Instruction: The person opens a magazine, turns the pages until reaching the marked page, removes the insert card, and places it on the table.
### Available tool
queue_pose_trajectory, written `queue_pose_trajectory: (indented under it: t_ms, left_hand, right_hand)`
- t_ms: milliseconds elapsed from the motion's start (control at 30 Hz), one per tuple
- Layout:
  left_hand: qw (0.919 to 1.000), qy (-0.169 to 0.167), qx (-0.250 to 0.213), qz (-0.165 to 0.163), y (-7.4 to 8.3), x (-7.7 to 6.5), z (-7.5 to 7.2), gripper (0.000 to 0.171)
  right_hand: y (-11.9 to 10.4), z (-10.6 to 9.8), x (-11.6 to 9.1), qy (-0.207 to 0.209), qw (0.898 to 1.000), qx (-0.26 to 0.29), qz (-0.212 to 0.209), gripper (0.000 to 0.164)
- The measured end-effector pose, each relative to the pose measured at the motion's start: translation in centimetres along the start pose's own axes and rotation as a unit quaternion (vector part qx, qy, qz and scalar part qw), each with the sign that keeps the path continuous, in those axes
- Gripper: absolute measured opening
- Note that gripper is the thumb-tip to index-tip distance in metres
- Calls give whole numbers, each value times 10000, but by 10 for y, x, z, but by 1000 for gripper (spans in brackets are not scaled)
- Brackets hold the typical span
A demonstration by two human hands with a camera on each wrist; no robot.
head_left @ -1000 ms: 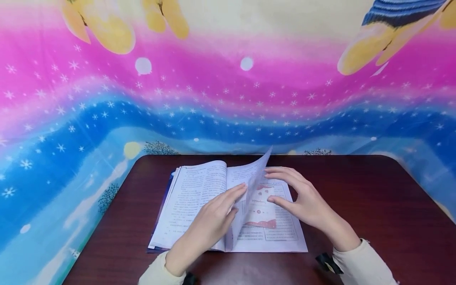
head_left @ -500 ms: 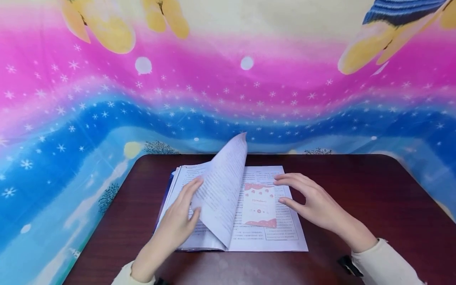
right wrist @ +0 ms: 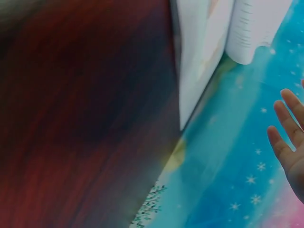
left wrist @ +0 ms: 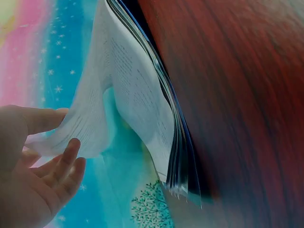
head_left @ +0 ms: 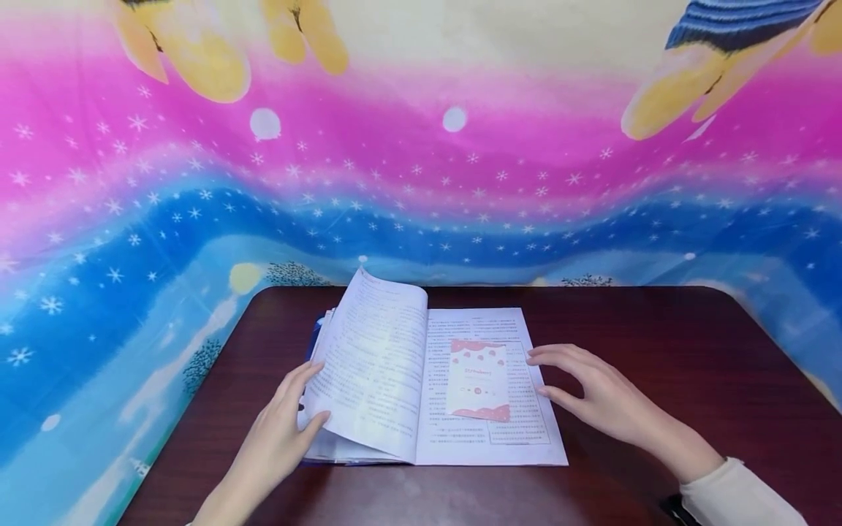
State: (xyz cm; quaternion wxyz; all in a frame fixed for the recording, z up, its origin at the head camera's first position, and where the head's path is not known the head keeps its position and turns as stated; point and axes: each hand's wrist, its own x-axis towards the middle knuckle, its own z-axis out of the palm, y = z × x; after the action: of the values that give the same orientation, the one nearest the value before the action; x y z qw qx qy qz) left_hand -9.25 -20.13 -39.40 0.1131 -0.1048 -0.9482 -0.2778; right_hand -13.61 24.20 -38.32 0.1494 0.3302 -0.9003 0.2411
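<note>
An open magazine lies on the table, dense with print. My left hand holds the outer edge of a lifted page between thumb and fingers. That page curves over the left half, its far corner standing up. In the left wrist view, the page bows away from the stack of pages beneath. A white and pink card with strawberry pictures lies flat on the right-hand page. Beside that page's outer edge, my right hand has its fingers loosely bent, with nothing between them.
The dark reddish-brown table extends on both sides of the magazine. Behind it hangs a cloth backdrop in pink and blue with snowflakes. A pale sleeve covers the right forearm.
The page has swung over from right to left with my left hand, uncovering the strawberry card fully. My right hand has drawn back to the right and slightly nearer.
</note>
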Motion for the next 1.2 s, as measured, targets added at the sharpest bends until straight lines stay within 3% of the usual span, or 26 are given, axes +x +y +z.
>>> queue_pose_trajectory:
  t_ms: [200,467,833,967,1200]
  left_hand:
    - [9990,-218,322,-228,-7,-1,-5,57]
    - [9906,-984,782,-541,-25,-7,-2,59]
    - [9809,-1474,1260,-165,-46,-4,3,63]
    - [9770,-1619,1382,137,-51,0,2,60]
    - [9709,-2138,972,461,-65,5,-1,52]
  right_hand:
    - [5,1,-14,-300,9991,-158,245,45]
    - [11,8,-30,-569,9975,-293,302,43]
    - [15,17,-45,-1171,9915,-224,519,40]
    - [16,19,-47,-1205,9908,-237,569,39]
    - [18,21,-47,-1212,9907,-223,584,38]
